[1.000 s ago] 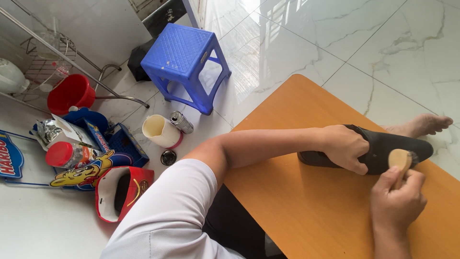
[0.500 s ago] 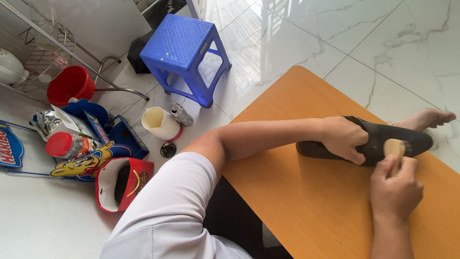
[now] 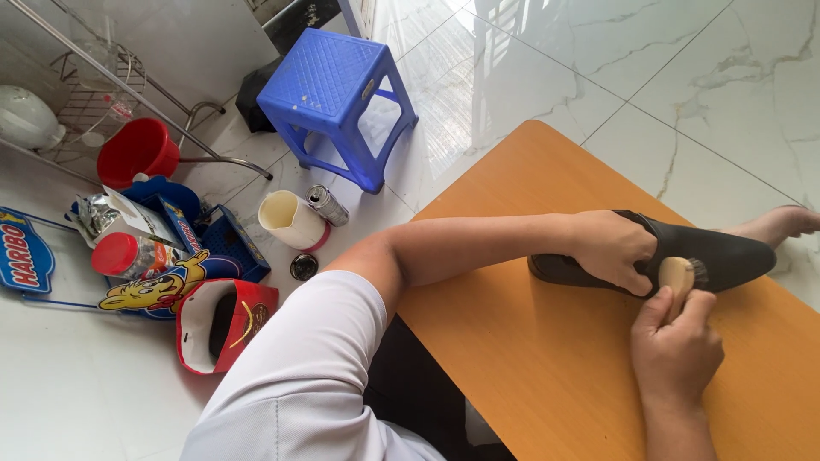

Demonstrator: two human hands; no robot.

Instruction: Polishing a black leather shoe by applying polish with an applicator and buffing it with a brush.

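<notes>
- Black leather shoe (image 3: 726, 256): lies on its side on the orange table (image 3: 530, 358), near the far right edge; same spot as 0.5 s ago.
- Wooden-backed brush (image 3: 677, 275): rests against the shoe's side, dark bristles toward the toe; since the earlier frames it has slid slightly back toward the heel end.
- Left hand (image 3: 608, 248): arm stretched across the table, palm over the shoe's opening, fingers curled together and clamped on its rim; pose unchanged.
- Right hand (image 3: 676, 350): forearm rising from the lower edge, fingers closed around the brush, thumb alongside.
- Hidden: the shoe's middle lies under the left hand; 1 bare foot (image 3: 781, 224) is cut off beyond the table edge.
- Floor items: blue plastic stool (image 3: 333, 94), red bucket (image 3: 137, 149), cream cup (image 3: 290, 222).
</notes>
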